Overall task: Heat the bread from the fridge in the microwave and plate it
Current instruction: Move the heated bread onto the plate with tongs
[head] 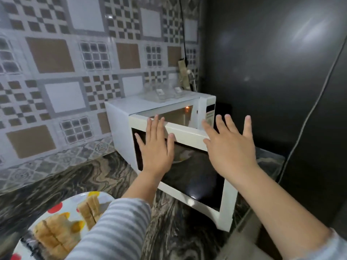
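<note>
Left hand (156, 147): flat, fingers spread and released, palm against the upper part of the microwave door (185, 166), fingertips over its top edge; grasping nothing.
Right hand (231, 145): fingers splayed and released, empty, held at the door's upper right corner; whether it touches the door cannot be told.
Door: ajar, hinged on the left, swung partway out from the microwave (150, 107); lit cavity shows above its top edge.
Bread (90, 209): cut pieces on the plate (56, 207), at lower left on the counter (75, 181), well apart from the microwave, partly hidden by the striped sleeve (114, 229).
Plate: white with red and yellow dots.
</note>
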